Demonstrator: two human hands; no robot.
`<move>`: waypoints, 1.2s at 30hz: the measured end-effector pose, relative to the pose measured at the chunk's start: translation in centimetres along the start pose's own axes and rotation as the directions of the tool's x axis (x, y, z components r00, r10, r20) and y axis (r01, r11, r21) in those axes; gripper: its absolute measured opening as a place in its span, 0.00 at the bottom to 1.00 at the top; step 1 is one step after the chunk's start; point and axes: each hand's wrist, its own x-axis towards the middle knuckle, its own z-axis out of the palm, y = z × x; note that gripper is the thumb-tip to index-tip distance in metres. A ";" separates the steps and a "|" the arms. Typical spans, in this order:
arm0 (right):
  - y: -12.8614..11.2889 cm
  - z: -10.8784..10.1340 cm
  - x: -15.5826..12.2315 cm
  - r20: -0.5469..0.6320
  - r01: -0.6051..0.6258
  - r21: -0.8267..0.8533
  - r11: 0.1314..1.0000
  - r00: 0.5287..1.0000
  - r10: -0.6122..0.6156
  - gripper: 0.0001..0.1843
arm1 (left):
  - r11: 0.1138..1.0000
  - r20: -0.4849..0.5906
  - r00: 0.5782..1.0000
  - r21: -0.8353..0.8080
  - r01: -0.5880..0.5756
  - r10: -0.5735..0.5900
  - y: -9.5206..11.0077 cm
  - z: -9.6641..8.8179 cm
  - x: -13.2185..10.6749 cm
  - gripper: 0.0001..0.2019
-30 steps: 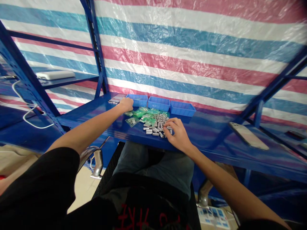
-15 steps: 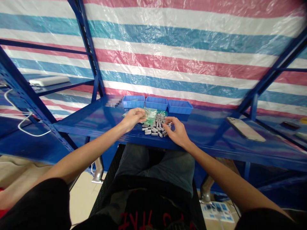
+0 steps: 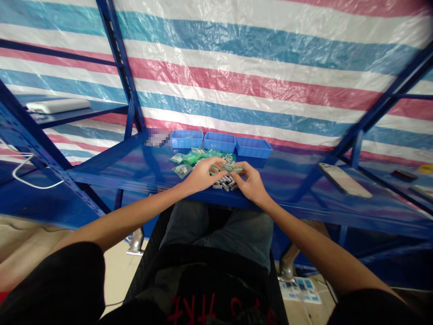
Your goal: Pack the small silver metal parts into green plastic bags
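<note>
- Both hands meet over the counter (image 3: 287, 185), a small clear packet (image 3: 233, 168) between them, raised just above a pile of metal cylinders (image 3: 226, 184).
- Right hand (image 3: 249, 181): thumb and fingers pinched together on the packet's right end.
- Left hand (image 3: 205, 175): half curled, with thumb and fingertips at the packet's left end and a gap behind them; whether it grips the packet cannot be told.
- The packet seems to hold small pale pieces, too small to make out.
- Green and clear bags (image 3: 196, 156) lie beyond the left hand, next to the cylinders.
- Behind them three blue bins stand in a row: left bin (image 3: 186, 143), middle bin (image 3: 220, 145), right bin (image 3: 253, 150).
- A pale phone (image 3: 345, 181) lies well to the right, apart from the hands.
- A striped sheet (image 3: 243, 81) hangs behind the counter.
</note>
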 end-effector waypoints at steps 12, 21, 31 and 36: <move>-0.1 0.1 0.0 0.068 -0.045 0.071 0.996 0.997 0.040 0.11 | 0.997 -0.010 0.999 0.066 0.036 -0.035 0.8 0.2 0.5 0.08; -1.1 -0.3 -0.3 0.110 -0.018 0.043 0.999 0.994 0.013 0.12 | 0.996 0.025 1.000 0.091 0.000 -0.002 1.0 0.3 0.5 0.10; -1.1 -0.4 -0.4 0.157 -0.067 0.071 0.995 0.986 0.055 0.14 | 0.993 0.082 0.991 -0.032 0.111 -0.108 1.2 0.1 0.3 0.11; -1.0 -0.5 -0.4 0.126 0.000 0.066 0.998 0.992 -0.008 0.11 | 0.915 0.104 0.983 -0.361 0.180 -0.152 1.3 0.5 0.4 0.11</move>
